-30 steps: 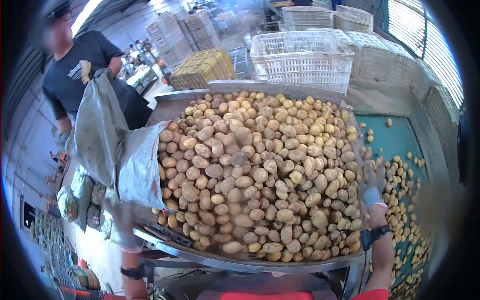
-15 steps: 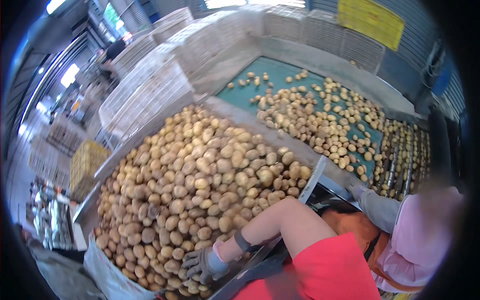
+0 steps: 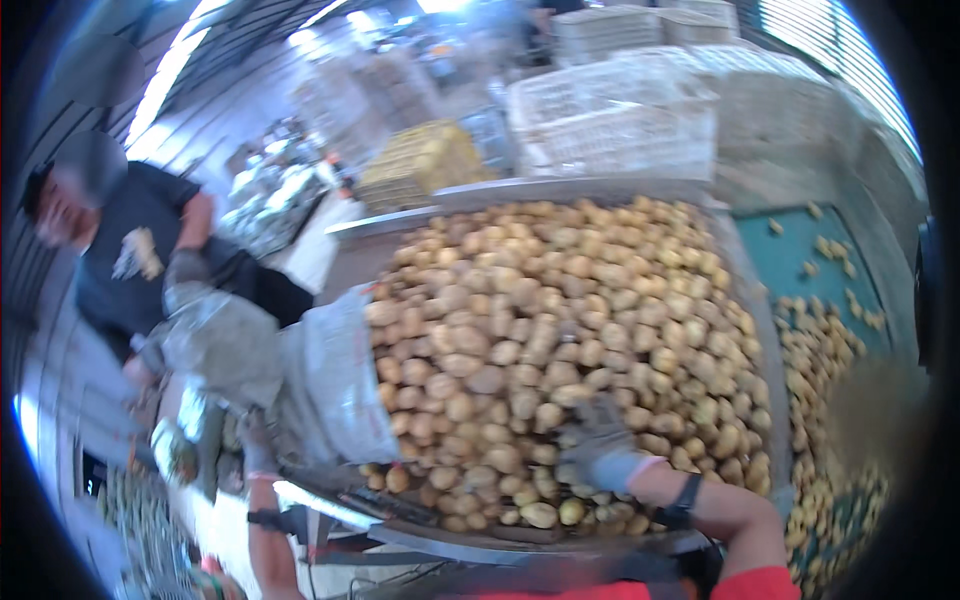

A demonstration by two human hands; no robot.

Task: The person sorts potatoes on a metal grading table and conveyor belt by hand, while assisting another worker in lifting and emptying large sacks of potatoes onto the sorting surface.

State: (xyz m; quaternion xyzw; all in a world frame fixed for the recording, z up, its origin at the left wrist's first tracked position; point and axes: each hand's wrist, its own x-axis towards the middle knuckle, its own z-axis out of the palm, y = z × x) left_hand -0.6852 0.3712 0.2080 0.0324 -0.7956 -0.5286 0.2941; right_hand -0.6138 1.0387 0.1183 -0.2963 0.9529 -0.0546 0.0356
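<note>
Right grip (image 3: 596, 440) on potatoes (image 3: 540, 514), well off back rim (image 3: 580, 190)

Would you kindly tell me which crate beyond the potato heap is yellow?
The yellow crate is the one left of the large white crates; its colour sets it apart from these whitish ones.

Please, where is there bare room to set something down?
Two bare patches: the far-left corner of the tray, between the sack, potato pile and back rim; and the upper green belt, between the tray's right wall and scattered potatoes. Crowded: the tray's middle, around the right hand, and the belt lower down.
</note>
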